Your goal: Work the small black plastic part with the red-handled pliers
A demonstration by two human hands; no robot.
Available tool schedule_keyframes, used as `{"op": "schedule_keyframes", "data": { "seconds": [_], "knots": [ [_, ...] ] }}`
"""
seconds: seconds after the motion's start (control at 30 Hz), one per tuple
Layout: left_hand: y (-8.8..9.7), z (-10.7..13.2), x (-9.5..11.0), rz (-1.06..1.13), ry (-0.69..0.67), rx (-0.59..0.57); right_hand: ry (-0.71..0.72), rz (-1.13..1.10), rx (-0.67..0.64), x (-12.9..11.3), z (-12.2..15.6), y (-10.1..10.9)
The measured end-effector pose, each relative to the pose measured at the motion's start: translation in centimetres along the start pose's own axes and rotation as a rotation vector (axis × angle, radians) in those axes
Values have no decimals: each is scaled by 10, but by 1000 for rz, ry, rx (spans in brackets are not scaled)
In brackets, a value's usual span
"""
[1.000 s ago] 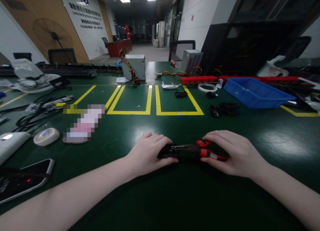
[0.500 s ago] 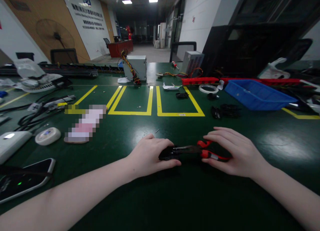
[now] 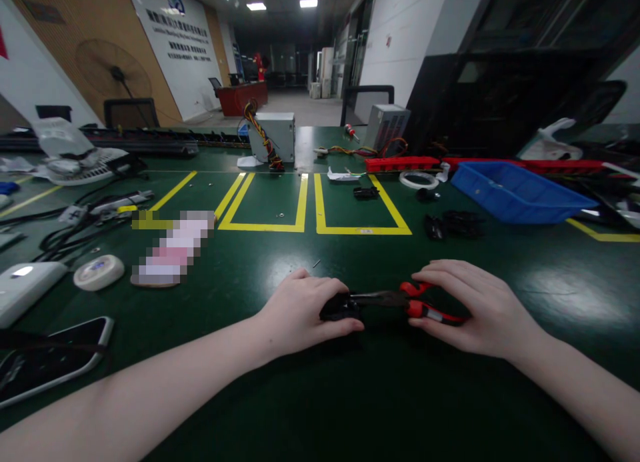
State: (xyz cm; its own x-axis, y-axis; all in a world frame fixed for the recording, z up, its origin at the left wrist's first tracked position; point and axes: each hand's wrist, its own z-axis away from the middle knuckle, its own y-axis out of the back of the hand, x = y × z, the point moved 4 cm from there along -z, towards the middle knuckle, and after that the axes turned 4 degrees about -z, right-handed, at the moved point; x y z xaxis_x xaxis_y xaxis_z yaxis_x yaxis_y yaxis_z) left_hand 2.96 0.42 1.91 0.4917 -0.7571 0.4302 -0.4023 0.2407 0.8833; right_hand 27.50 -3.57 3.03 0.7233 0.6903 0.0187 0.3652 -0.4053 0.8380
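Observation:
My left hand [image 3: 305, 307] is closed around a small black part [image 3: 339, 309], mostly covered by the thumb and fingers; its exact kind cannot be made out. Red-handled needle-nose pliers [image 3: 385, 298] lie crosswise, their dark jaws pointing left and meeting the black part. My right hand [image 3: 475, 309] grips the pliers by their handles, which are spread somewhat apart. Both hands are just above the dark green tabletop [image 3: 400, 395]. A thin metal pin [image 3: 316, 263] lies on the table beyond my left hand.
Small black parts [image 3: 457, 225] and a blue bin [image 3: 523, 192] lie to the right. Yellow tape [image 3: 260, 227] marks rectangles ahead, with power supplies [image 3: 280, 137] behind. On the left are a tape roll [image 3: 99, 273], a phone [image 3: 55, 359] and cables [image 3: 65, 232].
The pliers and my right hand have shifted very slightly right, and the handles look about as far apart as before. The whole view has also drifted a little; my left hand keeps its hold.

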Motion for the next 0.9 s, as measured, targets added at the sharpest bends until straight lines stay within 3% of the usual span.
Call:
{"op": "schedule_keyframes", "data": {
  "seconds": [0.4,0.9],
  "knots": [
    [-4,-1,0,-37,-5,-63,15,6,-18,-1,-2,0],
    [-7,-1,-4,-5,-16,-25,95,83,4,-9,-7,7]
  ]
}}
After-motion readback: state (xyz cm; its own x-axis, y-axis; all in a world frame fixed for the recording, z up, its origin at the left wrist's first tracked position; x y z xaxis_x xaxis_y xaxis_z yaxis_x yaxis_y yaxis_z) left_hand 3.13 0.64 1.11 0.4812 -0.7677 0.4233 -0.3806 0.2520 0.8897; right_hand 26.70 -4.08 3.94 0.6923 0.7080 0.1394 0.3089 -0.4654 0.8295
